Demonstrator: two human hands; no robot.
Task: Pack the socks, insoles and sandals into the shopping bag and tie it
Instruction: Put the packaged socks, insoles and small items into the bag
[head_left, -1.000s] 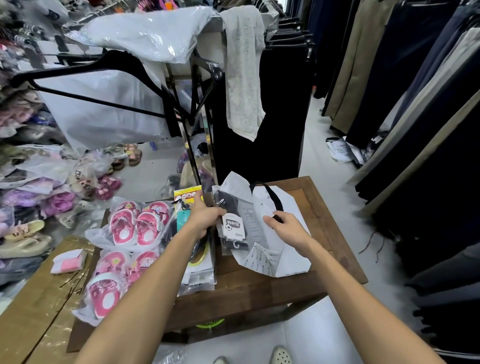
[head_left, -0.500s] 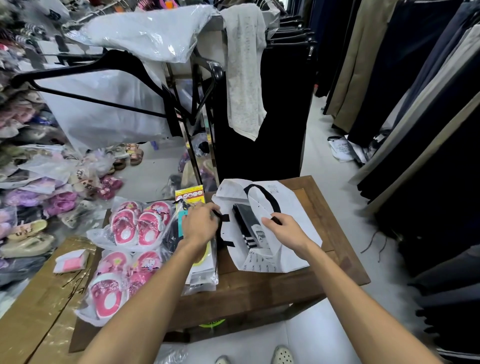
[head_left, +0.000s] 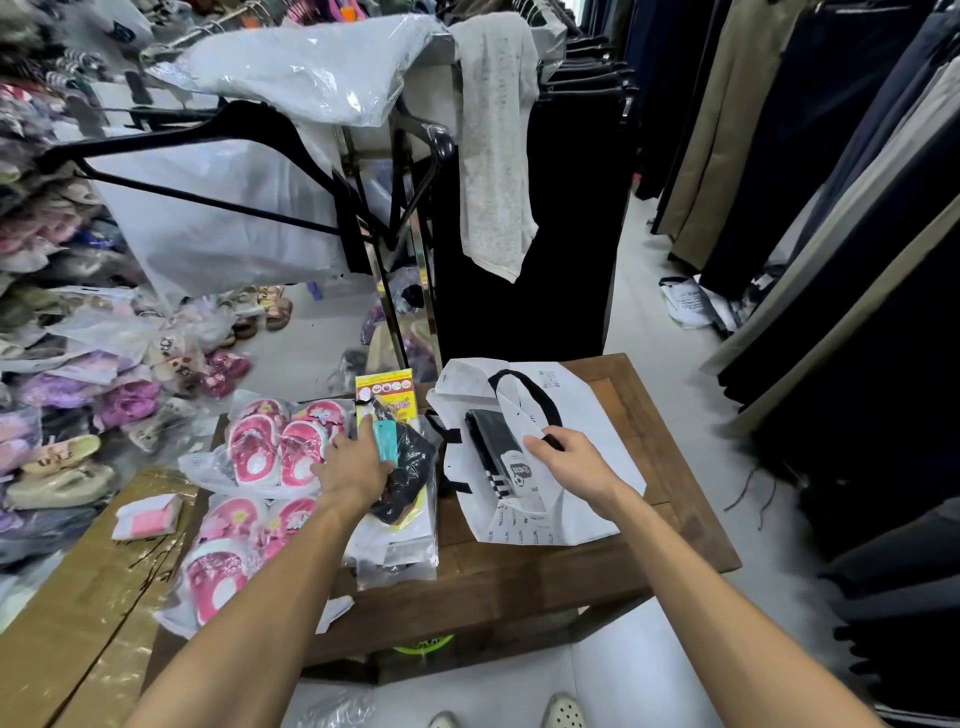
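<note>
Fingers of the right hand (head_left: 566, 460) pinch the black handle and rim of the white shopping bag (head_left: 582, 415), holding its mouth apart; the bag lies on the wooden worktop (head_left: 519, 577). Inside, just left of that hand, sits a black sock pack (head_left: 496, 454) (white label visible). Left hand (head_left: 353, 467), fingers loosely spread, rests on the packaged insoles (head_left: 400, 499). Left of it lie bagged pink sandals (head_left: 275, 447), touching its fingertips.
</note>
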